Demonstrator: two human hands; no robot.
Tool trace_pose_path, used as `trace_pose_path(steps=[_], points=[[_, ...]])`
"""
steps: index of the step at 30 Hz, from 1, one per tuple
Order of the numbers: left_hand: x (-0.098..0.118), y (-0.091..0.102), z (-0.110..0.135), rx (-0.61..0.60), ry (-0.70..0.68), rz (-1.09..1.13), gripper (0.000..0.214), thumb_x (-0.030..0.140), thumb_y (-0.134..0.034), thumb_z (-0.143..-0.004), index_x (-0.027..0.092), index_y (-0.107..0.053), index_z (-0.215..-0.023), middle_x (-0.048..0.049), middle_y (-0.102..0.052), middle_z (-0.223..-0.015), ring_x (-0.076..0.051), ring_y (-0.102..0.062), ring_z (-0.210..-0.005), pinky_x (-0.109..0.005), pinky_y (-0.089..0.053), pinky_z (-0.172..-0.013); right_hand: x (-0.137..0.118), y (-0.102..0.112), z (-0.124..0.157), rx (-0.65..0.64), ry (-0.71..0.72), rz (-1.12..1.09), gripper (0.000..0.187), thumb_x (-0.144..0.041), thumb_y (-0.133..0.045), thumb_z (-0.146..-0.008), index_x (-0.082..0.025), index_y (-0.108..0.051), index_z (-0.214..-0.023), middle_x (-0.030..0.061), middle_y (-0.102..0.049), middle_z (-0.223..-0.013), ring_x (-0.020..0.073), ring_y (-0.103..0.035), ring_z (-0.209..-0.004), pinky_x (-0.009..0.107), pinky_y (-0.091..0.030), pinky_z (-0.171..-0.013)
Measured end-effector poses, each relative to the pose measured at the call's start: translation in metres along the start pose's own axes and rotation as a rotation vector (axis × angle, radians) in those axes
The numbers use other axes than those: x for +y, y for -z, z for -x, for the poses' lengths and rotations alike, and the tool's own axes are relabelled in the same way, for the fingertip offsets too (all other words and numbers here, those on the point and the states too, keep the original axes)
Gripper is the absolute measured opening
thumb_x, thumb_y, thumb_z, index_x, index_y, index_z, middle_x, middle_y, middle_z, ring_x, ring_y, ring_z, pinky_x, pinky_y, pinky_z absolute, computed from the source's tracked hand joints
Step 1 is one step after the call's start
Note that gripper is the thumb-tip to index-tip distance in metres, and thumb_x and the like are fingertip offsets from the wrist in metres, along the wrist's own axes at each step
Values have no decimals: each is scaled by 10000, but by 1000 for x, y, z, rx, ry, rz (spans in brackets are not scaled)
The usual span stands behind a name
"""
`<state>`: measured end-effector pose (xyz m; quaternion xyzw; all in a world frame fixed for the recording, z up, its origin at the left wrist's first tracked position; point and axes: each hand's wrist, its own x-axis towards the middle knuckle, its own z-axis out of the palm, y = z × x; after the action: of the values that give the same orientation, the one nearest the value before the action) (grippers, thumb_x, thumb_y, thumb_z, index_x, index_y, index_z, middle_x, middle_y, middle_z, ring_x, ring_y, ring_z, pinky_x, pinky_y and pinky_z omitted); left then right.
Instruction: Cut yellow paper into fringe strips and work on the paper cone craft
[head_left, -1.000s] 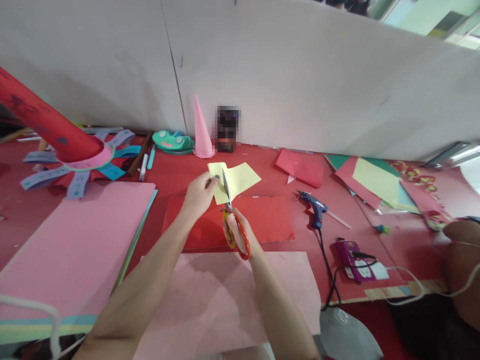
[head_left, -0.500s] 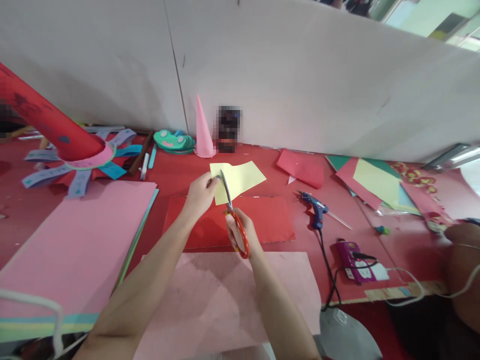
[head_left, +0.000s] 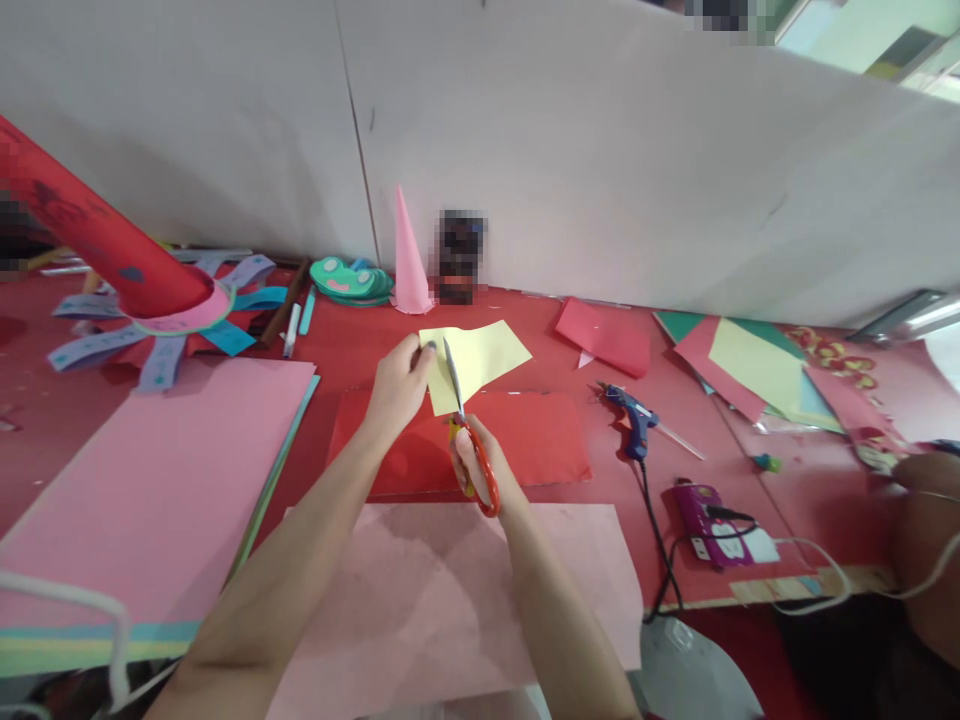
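Note:
A piece of yellow paper point(head_left: 484, 352) is pinched at its left edge by my left hand point(head_left: 400, 382), thumb on top. My right hand point(head_left: 484, 460) grips scissors point(head_left: 487, 478) with red-orange handles, and a bit of yellow shows near their pivot. The metal blades lie across the left part of the paper, pointing away from me. Below the hands is a red rectangular board or sheet point(head_left: 551, 440), and nearer me lies a large pale pink sheet point(head_left: 420, 600).
A stack of coloured paper point(head_left: 150, 480) lies left, below a red cone point(head_left: 112, 230). A pink cone point(head_left: 409, 260) stands by the wall. To the right are a glue gun point(head_left: 636, 420), its cord, a purple power strip point(head_left: 709, 525) and another person's arm point(head_left: 926, 510).
The scissors' handles have spread slightly apart, with more yellow showing at the lower handle. My left hand and the paper have barely shifted.

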<state>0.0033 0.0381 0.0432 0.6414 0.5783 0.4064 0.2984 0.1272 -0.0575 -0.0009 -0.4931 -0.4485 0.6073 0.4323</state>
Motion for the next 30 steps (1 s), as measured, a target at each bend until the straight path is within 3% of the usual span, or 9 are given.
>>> trace_pose_path(steps=[8, 30], points=[[8, -3, 5, -62, 2, -9, 255, 290, -439, -820, 204, -319, -612, 47, -370, -536, -108, -375, -519, -246, -264, -519, -2, -3, 0, 52, 11, -47, 487, -715, -457, -765, -237, -370, -733, -59, -353, -534, 78, -316, -387, 226, -303, -357], [9, -5, 7, -73, 6, -37, 263, 294, -427, -821, 206, -290, -614, 48, -359, -540, -106, -350, -518, -250, -237, -524, -7, 0, -1, 79, 21, -93, 405, -570, -556, -782, -222, -384, -667, -109, -334, -394, 56, -304, -288, 192, -253, -293]])
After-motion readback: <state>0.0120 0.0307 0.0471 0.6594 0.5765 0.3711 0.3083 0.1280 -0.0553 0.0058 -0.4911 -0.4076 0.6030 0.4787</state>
